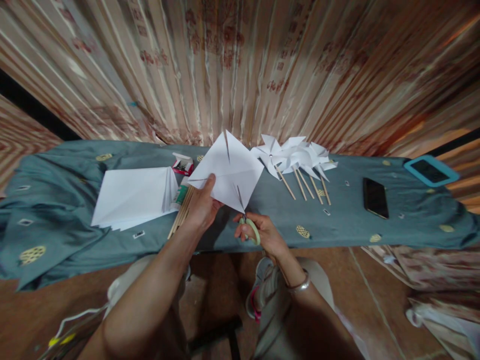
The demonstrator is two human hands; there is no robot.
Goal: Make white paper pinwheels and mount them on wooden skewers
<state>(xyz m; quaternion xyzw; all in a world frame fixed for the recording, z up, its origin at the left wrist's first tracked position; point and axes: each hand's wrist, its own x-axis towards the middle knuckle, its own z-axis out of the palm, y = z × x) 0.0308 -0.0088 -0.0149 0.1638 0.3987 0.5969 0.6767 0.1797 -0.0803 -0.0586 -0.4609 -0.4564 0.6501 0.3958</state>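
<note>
right hand (264, 232) holds a pair of scissors (256, 232), fingers through the pale green handles, blades pointing away from the body at the near corner of a white paper square (240, 167). left hand (204, 206) grips that paper by its lower left edge, thumb flat on top, so the sheet is held up just beyond both hands, turned like a diamond. slits run inward from its far, left and near corners.

just left of the paper, a small red box (183, 170) stands open on the surface (345, 220); small dark items show inside, too tiny to make out. near it lies a green-labelled container (180, 196), its contents hidden, and beside that a bundle of thin wooden sticks (181, 217), partly under the left forearm. farther left is a fanned stack of white paper (131, 195).

right of the held square, several white paper pinwheels (296, 154) overlap, their sticks pointing toward the person. farther right lie a black phone (375, 198) and a blue-framed tablet (412, 166). patterned curtains (225, 85) hang behind.
</note>
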